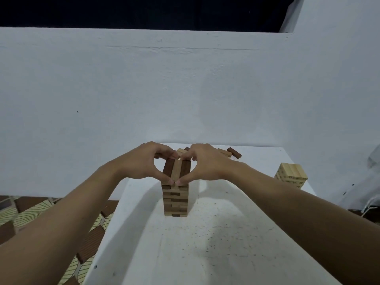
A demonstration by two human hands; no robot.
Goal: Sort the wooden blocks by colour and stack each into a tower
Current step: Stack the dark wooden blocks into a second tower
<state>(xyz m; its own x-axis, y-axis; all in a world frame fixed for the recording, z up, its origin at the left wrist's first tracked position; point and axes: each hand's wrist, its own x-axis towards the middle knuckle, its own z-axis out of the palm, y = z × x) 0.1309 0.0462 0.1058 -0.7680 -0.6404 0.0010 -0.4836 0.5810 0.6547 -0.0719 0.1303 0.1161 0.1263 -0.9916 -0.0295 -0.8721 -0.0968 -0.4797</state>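
So far, from the head view, you look partway through the task, not near its end. One all-pale tower (292, 174) stands near the right edge of the tabletop (226, 243), well apart from your hands, and it looks sorted. The central tower (175, 199) in front of you is mixed. Dark and pale block ends alternate down its near face, so I judge it unsorted by colour. A few loose blocks (234, 152), dark and pale together, lie at the far edge of the tabletop behind your right hand. As I read it, what is left is getting the dark blocks into a tower of their own and gathering those strays.

Your hands meet at the central tower's top layer (176, 168), three blocks side by side: dark, lighter, dark. Your left hand (141, 161) and right hand (207, 161) mirror each other. The thumbs touch at the near end of the layer and the curled fingers reach over its far end, so each hand pinches the layer lengthwise. Both forearms come in from the bottom corners, wrists level with the tower's top. I cannot tell whether you are squaring the layer or lifting it.
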